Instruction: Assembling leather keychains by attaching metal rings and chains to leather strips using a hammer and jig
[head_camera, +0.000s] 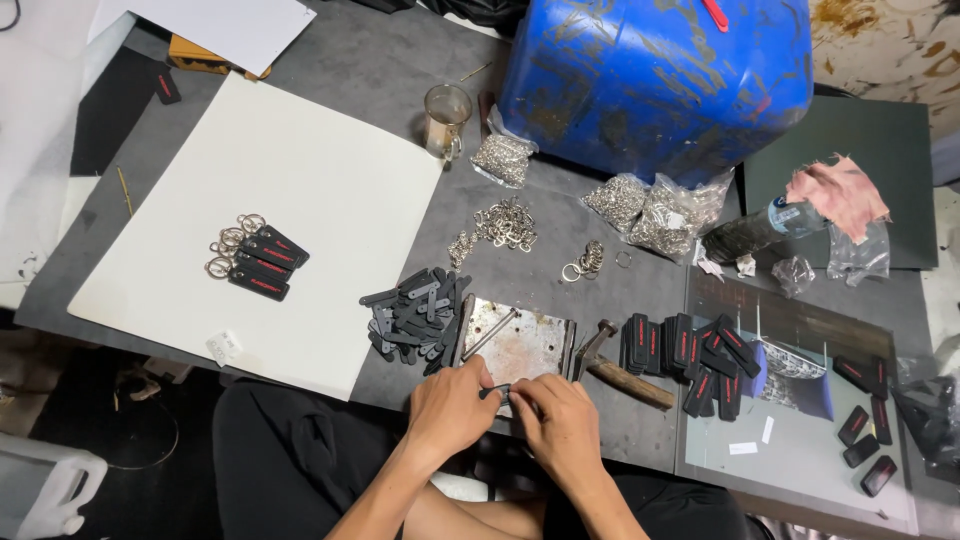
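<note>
Left hand (450, 405) and right hand (558, 425) together at lower centre, both pinching a small dark strap piece (497, 391), over rusty metal plate (518, 345), wooden-handled hammer (615, 368) just right

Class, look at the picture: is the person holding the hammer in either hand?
No, the hammer lies on the table beside the metal plate, while both hands pinch a small dark strap.

Blue barrel (655, 75), black tags (262, 262) with red marks, white board (300, 170), pink rag (838, 195)
</note>
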